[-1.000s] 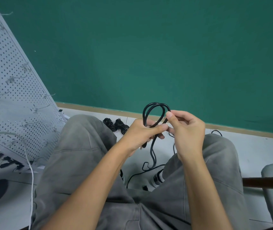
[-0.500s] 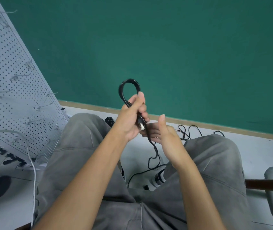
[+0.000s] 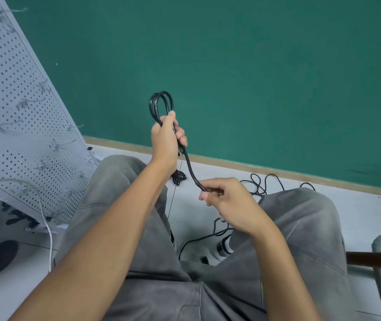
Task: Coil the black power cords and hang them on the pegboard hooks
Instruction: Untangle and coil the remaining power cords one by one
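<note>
Up in front of the green wall, the left hand (image 3: 165, 137) is lifted higher than it was a second ago, its grip clenched round the gathered loops of the black power cord (image 3: 161, 105), which stand up above the fist in a tight bundle of two or three turns. That's the change: a second back both hands were pinched together at the loop, and now they have parted, the right hand (image 3: 225, 200) dropping down and out over the knees, fingers curled and pinching the cord's free run, which stretches in a short curve between the two fists. Reads to me as drawing out slack for the next turn, so the coiling is under way but not finished. Plenty of cord trails on the floor (image 3: 370, 214) behind the right hand and between the legs. A small coiled bundle (image 3: 178, 177) lies on the floor just past the left wrist. The pegboard (image 3: 18, 126) leans at the left with its hooks (image 3: 26, 103), well apart from the hands, and nothing from this cord hangs there yet
</note>
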{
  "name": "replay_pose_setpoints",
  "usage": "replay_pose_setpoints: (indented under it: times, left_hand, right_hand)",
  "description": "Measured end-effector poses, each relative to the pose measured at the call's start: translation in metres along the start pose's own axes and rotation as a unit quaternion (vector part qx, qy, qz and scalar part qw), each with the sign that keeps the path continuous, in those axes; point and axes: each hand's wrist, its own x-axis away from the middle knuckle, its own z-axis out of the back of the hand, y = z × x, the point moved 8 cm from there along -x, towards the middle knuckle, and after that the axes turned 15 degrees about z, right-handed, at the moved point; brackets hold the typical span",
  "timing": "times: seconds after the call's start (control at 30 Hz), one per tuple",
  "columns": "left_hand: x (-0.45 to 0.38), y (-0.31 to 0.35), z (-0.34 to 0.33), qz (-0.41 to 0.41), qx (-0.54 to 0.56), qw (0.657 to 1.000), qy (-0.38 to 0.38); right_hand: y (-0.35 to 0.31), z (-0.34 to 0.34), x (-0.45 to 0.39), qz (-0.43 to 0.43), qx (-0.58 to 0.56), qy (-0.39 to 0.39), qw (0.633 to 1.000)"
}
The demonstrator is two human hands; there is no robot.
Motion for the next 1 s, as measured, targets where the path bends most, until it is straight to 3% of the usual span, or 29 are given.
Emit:
replay_pose_setpoints:
  times: [0.17,0.27,0.5,0.7,1.0]
  left_hand:
    - [0.0,-0.023,-0.012,0.067,-0.062,0.993,-0.073]
    - [0.009,-0.03,-0.021,0.066,-0.133,0.983,-0.112]
    - [0.045,-0.068,-0.036,0.061,-0.37,0.905,-0.203]
    - [0.076,-0.078,-0.042,0.087,-0.382,0.885,-0.252]
    - [0.093,-0.08,-0.045,0.139,-0.268,0.894,-0.332]
  right_hand:
    - [-0.005,0.019,0.0,0.03,-0.015,0.062,0.998]
    - [-0.006,0.033,0.002,0.04,-0.036,0.115,0.992]
    - [-0.023,0.049,0.008,0.078,-0.02,0.229,0.97]
    - [-0.018,0.065,0.019,0.025,0.007,0.333,0.942]
    - [-0.013,0.064,0.016,0.055,-0.012,0.282,0.958]
